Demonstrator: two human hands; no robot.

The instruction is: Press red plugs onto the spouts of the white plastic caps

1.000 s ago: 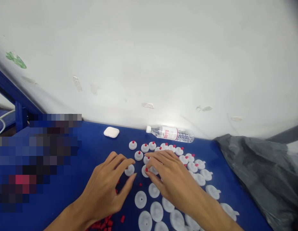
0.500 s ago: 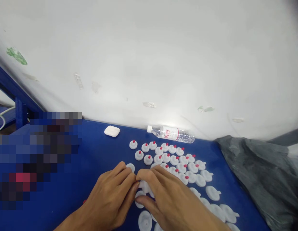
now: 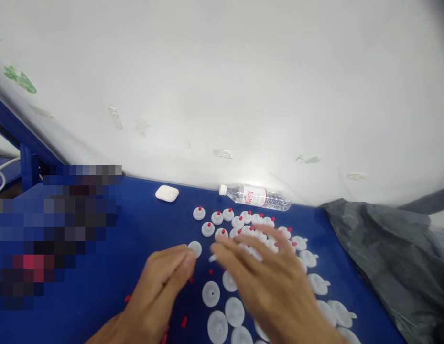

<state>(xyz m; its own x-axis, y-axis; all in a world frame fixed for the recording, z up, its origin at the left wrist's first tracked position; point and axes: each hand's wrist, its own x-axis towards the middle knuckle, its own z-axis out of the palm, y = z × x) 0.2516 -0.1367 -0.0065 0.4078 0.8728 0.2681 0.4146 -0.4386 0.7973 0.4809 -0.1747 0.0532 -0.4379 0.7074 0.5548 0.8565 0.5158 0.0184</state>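
My left hand [image 3: 162, 282] is closed in a pinch, thumb against the curled fingers; whatever it may hold is hidden. Just beyond its fingertips lies a white round plastic cap [image 3: 195, 249]. My right hand [image 3: 265, 272] is slightly blurred, its fingers stretched out and spread over the white caps. A small white tip [image 3: 212, 258] shows beside its fingers; the rest of that piece is covered. Several white caps with red tips [image 3: 208, 229] stand beyond the hands. Nearer me lie flat white discs [image 3: 211, 294] with a centre hole. Small red pieces [image 3: 184, 322] are scattered beside my left hand.
A clear water bottle [image 3: 255, 197] lies on its side along the wall. To its left rests a white rounded case [image 3: 167, 193]. A dark grey plastic bag [image 3: 383, 258] covers the right side of the blue table [image 3: 150, 220]. The left side is pixelated.
My hands, which met over the caps, have come apart. The right moved right and its fingers spread; the left stays closed. Discs and red pieces between them now show.
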